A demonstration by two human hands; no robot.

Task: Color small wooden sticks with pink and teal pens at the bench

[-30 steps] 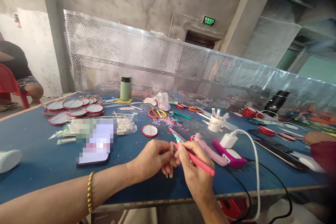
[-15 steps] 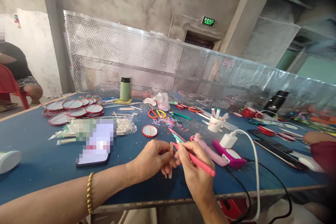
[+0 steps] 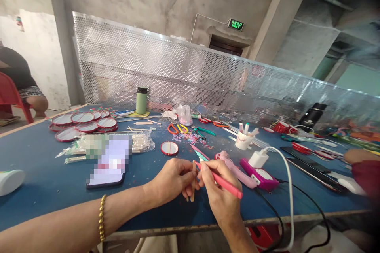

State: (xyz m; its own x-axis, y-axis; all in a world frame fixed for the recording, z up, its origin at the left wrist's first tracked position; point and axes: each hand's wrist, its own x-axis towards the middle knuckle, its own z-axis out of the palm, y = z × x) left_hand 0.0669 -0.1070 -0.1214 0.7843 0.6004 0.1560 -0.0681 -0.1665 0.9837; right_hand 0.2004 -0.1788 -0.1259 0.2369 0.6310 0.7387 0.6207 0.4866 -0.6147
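My left hand (image 3: 175, 180), with a gold bead bracelet on its wrist, is closed on a thin wooden stick (image 3: 193, 194) held upright. A second stick end shows beside it, partly hidden by my fingers. My right hand (image 3: 221, 189) grips a pinkish-red pen (image 3: 227, 187), its tip touching or very near the top of the stick. Just beyond my fingers are a pink and a teal slim piece (image 3: 199, 151); whether they touch my right hand I cannot tell. Past my hands, a small round red-rimmed disc (image 3: 169, 148) lies on the blue table.
Left are a phone (image 3: 109, 162), bagged sticks (image 3: 139, 141) and red-rimmed discs (image 3: 82, 117). Behind lie pliers (image 3: 204, 131) and small colourful bits (image 3: 192, 138). A cup of pens (image 3: 244, 140), pink glue gun (image 3: 237, 170) and purple power strip (image 3: 261, 176) with cables stand right. Another person's arm (image 3: 360, 162) rests far right.
Both hands keep nearly the same pose. The pen in my right hand has shifted only very slightly; nothing was taken or let go.
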